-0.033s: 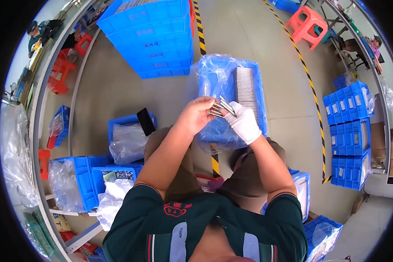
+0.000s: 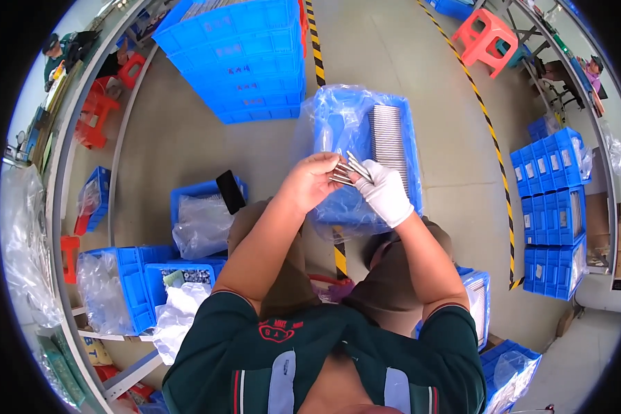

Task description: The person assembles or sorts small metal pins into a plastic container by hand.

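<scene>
My bare left hand (image 2: pixel 310 181) is closed at the fingertips on the ends of several slim metal rods (image 2: pixel 342 172). My right hand (image 2: pixel 386 196), in a white glove, grips more of these shiny rods, which fan out from its fingers. Both hands meet above a blue crate (image 2: pixel 416 148) lined with clear plastic film (image 2: pixel 338 114). Inside its right part lies a long, neat row of similar metal rods (image 2: pixel 386 134). The gloved hand covers part of that row. How many rods each hand holds cannot be made out.
A tall stack of blue crates (image 2: pixel 255 76) stands at the far left. Beside my left leg are a smaller blue crate (image 2: pixel 179 200) and a black phone (image 2: pixel 230 192). Blue bins (image 2: pixel 134 290) sit at left, stacked crates (image 2: pixel 552 217) at right. A red stool (image 2: pixel 486 41) stands far right.
</scene>
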{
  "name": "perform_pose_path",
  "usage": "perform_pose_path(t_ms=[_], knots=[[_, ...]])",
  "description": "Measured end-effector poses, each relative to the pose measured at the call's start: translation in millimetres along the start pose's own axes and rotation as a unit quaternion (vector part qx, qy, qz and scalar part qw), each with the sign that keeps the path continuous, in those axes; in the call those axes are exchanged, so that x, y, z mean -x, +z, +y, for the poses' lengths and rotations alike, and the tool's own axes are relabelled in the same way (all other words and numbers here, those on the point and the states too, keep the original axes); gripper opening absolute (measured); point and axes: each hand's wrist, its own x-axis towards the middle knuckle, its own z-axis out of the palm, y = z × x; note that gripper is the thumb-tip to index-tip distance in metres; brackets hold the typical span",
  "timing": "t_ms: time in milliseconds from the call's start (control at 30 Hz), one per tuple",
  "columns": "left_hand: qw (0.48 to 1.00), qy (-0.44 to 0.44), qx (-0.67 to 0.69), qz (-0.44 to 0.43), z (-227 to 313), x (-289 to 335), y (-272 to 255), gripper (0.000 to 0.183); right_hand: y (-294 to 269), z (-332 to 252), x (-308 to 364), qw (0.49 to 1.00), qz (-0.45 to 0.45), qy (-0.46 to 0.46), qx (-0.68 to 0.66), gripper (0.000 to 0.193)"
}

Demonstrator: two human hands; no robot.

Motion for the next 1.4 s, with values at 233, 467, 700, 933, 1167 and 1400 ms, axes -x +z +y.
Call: perform_pose_path(t_ms=[233,467,700,933,1167,1400], knots=[[1.0,-0.011,0.015,-0.021,-0.9,-1.2,5.8,0.01,-1.6,-0.6,0.0,1.0,0.012,-0.012,-0.015,0.015],[0.974,0.097,-0.178,0.102,-5.5,-2.4,12.1,0.012,1.6,-0.4,-1.5,0.987,-0.014,0.109,-0.118,0.016],[0.93,0.159,-0.313,0.113,-2.2,2.5,10.1,0.016,-1.1,-0.7,-1.9,0.953,-0.071,0.155,-0.252,0.021],[0.951,0.13,-0.251,0.128,13.3,4.2,12.3,0.015,-11.4,0.8,2.8,0.868,-0.178,0.222,-0.407,0.028],[0.972,0.076,-0.205,0.091,12.4,7.1,9.7,0.019,-13.4,-4.0,3.9,0.844,-0.235,0.208,-0.435,0.031],[0.969,0.061,-0.222,0.09,12.9,8.7,5.8,0.014,-15.6,-5.5,4.5,0.836,-0.236,0.221,-0.444,0.03]])
